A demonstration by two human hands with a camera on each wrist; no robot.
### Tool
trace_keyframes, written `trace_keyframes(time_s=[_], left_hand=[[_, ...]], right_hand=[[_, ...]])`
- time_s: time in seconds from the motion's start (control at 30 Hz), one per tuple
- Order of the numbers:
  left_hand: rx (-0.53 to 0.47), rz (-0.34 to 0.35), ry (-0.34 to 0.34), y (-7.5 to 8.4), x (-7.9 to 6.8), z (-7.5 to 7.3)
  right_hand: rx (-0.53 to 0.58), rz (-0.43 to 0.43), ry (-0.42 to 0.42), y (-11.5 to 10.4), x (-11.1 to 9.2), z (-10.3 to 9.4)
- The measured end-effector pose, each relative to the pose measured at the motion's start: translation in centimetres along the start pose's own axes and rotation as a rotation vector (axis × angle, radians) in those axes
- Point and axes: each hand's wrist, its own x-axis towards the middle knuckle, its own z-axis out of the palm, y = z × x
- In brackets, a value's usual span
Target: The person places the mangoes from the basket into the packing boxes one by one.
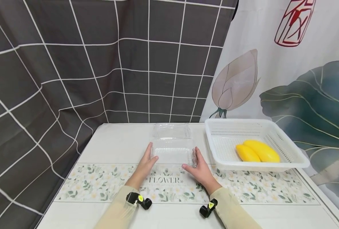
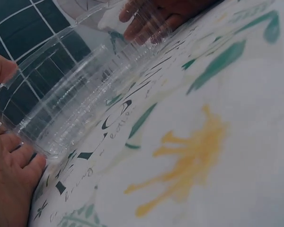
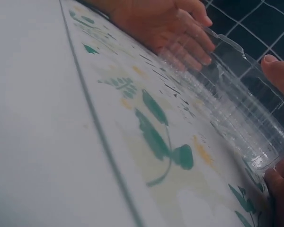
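A clear plastic clamshell box [image 1: 173, 156] sits on the table with its lid [image 1: 171, 131] folded back toward the grey curtain. My left hand [image 1: 145, 164] lies along its left side with the fingers straight, and the thumb points inward near the front edge. On the opposite side my right hand [image 1: 201, 171] mirrors this, fingertips right at the box's right wall. Through the transparent wall of the box [image 2: 61, 106], the left wrist view shows nothing inside. In the right wrist view, the left hand's fingers [image 3: 191, 45] are extended against the far end.
A white plastic basket [image 1: 218, 159] stands to the right of the box, holding two yellow mango-like fruits [image 1: 261, 150]. The table [image 1: 115, 144] bears a flowered strip with lettering [image 1: 100, 181]. Behind it hang a grey checked curtain [image 1: 132, 82] and a white printed one.
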Motion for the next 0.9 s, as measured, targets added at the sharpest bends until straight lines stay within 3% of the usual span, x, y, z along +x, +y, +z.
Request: trace_keyframes(time_s=[0.3, 0.5, 0.7, 0.9], left_hand=[[0.012, 0.015, 0.008, -0.6, 1.6, 0.2], [0.019, -0.008, 0.065, -0.9, 2.6, 0.3], [0.023, -0.036, 0.109, -0.7, 2.9, 0.4], [-0.009, -0.051, 0.105, -0.6, 2.9, 0.5]], right_hand=[[0.021, 0.043, 0.011, 0.2, 1.3, 0.0], [0.043, 0.045, 0.012, 0.3, 2.3, -0.1], [0.021, 0.046, 0.032, 0.5, 2.8, -0.1], [0.097, 0.053, 0.014, 0.4, 2.6, -0.2]])
